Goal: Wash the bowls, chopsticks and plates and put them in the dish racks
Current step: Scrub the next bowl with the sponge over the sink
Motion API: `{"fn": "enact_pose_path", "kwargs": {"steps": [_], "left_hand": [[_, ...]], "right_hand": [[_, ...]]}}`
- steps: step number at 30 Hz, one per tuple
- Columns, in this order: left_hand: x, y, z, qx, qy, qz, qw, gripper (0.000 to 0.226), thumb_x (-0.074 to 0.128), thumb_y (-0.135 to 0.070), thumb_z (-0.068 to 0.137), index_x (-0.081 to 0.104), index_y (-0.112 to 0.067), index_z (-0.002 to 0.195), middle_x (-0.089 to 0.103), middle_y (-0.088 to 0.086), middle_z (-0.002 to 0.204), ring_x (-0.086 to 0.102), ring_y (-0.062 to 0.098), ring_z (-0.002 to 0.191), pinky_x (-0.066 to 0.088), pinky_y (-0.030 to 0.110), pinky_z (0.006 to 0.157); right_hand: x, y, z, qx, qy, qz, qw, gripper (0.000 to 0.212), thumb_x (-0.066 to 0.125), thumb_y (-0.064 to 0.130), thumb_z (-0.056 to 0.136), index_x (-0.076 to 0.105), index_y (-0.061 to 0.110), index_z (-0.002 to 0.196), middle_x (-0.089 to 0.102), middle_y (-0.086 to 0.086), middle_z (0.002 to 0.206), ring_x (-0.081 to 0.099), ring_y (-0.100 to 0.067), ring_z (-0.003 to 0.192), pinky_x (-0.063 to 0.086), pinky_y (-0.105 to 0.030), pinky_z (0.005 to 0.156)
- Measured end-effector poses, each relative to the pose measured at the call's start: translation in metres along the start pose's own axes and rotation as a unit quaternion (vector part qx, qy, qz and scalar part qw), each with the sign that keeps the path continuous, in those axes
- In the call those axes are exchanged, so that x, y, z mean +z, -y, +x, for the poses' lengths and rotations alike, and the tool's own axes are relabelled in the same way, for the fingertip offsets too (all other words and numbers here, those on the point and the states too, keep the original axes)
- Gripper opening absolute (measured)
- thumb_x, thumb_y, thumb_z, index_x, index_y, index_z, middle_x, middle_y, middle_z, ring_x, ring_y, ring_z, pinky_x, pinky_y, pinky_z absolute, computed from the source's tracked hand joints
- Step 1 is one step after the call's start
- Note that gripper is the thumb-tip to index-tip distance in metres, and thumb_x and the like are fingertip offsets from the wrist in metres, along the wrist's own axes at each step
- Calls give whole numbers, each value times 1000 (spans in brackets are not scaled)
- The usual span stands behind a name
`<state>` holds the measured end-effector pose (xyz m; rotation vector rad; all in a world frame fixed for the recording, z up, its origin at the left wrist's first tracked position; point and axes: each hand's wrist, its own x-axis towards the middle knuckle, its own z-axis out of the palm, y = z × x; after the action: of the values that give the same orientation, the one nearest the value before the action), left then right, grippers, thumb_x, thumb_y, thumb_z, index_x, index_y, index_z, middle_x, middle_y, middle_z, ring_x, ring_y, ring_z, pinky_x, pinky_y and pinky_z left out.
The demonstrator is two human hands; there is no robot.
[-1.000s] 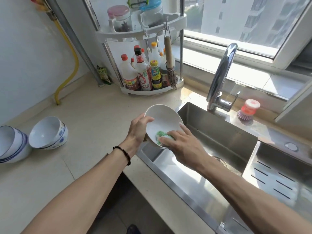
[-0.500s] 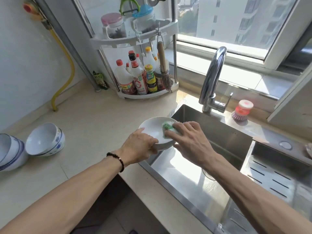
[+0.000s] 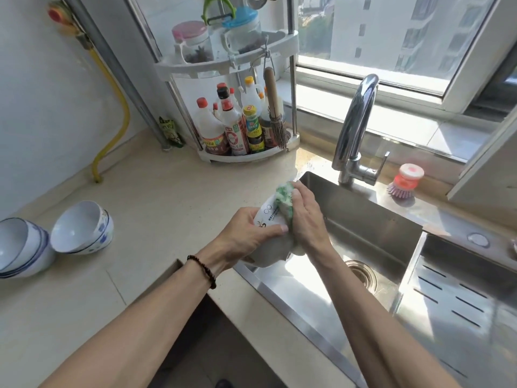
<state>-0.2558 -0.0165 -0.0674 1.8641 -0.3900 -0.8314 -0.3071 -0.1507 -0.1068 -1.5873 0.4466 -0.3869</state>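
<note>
A white bowl (image 3: 269,219) is turned bottom-up over the left rim of the steel sink (image 3: 372,228), its printed underside facing me. My left hand (image 3: 249,233) grips the bowl by its near side, thumb across the base. My right hand (image 3: 306,217) holds a green sponge (image 3: 284,201) and presses it against the bowl's outside. Blue-and-white bowls lie tilted on the counter at the left, one stack (image 3: 84,228) nearer and another stack (image 3: 19,247) at the frame edge.
A chrome tap (image 3: 356,127) rises behind the sink, with a red-topped dish brush (image 3: 404,183) beside it. A slotted steel drain rack (image 3: 458,298) fills the right basin. A corner shelf (image 3: 243,127) holds sauce bottles and jars. A yellow hose (image 3: 117,107) runs along the wall.
The bowl has been flipped from open side up to bottom up. My right hand has moved the sponge from inside the bowl onto its outside.
</note>
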Motion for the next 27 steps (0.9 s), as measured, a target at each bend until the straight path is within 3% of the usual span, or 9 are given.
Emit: {"fn": "enact_pose_path", "kwargs": {"steps": [4, 7, 9, 11, 13, 18, 22, 25, 27], "left_hand": [[-4, -3, 2, 22, -36, 16, 999, 7, 70, -12, 92, 73, -6, 90, 75, 5, 83, 70, 20, 79, 55, 29, 65], [-7, -5, -7, 25, -3, 31, 999, 11, 74, -14, 88, 71, -5, 95, 76, 7, 87, 72, 23, 77, 59, 34, 63], [-2, -5, -11, 22, -8, 15, 1000, 13, 75, -13, 87, 71, -5, 96, 76, 7, 87, 73, 22, 75, 60, 38, 63], [2, -6, -9, 37, -36, 6, 999, 14, 74, -14, 88, 70, -2, 93, 75, 5, 79, 72, 20, 70, 57, 32, 60], [1, -9, -9, 48, -46, 10, 998, 11, 71, -12, 91, 70, -4, 85, 73, 0, 72, 69, 18, 66, 53, 24, 56], [-3, -8, -15, 38, -21, 21, 999, 8, 74, -14, 88, 71, -8, 93, 76, 5, 85, 73, 22, 73, 58, 35, 58], [-3, -11, -9, 58, -45, 16, 997, 12, 72, -10, 89, 68, -1, 85, 71, 1, 72, 67, 19, 67, 54, 25, 57], [-5, -12, -10, 59, -20, 14, 998, 8, 75, -11, 87, 71, -5, 91, 75, 5, 84, 72, 23, 75, 58, 31, 65], [-2, -12, -9, 61, -39, 1, 997, 5, 75, -11, 87, 71, -9, 88, 75, 2, 80, 72, 19, 72, 57, 29, 62]], "right_hand": [[17, -9, -19, -136, 73, -89, 984, 44, 39, 40, 102, 45, 40, 145, 45, 9, 143, 43, -10, 129, 36, -29, 109], [9, -12, 8, -18, 29, 7, 999, 46, 39, 50, 98, 54, 37, 139, 56, 1, 138, 55, -16, 123, 46, -42, 107], [6, -6, 20, 25, 9, 3, 1000, 51, 36, 46, 98, 58, 24, 138, 52, -7, 146, 50, -21, 132, 37, -49, 114], [14, -2, 8, -25, 23, -31, 999, 49, 36, 34, 103, 46, 17, 149, 38, -4, 158, 36, -15, 144, 26, -40, 122], [19, -4, -8, -103, 47, -85, 990, 52, 34, 37, 104, 34, 30, 155, 31, 3, 161, 30, -10, 145, 25, -30, 120], [6, -4, 10, 20, 65, 67, 995, 45, 42, 46, 97, 53, 38, 140, 51, -3, 143, 59, -15, 114, 50, -30, 96], [18, -2, -9, -100, 53, -69, 991, 42, 36, 49, 97, 52, 47, 137, 38, 8, 147, 43, -17, 132, 37, -35, 109], [8, 5, 6, 23, 73, 95, 993, 36, 37, 55, 100, 57, 34, 120, 54, -13, 126, 62, -24, 102, 56, -31, 78], [9, 8, 4, 7, 52, 73, 996, 36, 30, 61, 99, 54, 48, 121, 52, -10, 137, 58, -24, 117, 53, -41, 97]]}}
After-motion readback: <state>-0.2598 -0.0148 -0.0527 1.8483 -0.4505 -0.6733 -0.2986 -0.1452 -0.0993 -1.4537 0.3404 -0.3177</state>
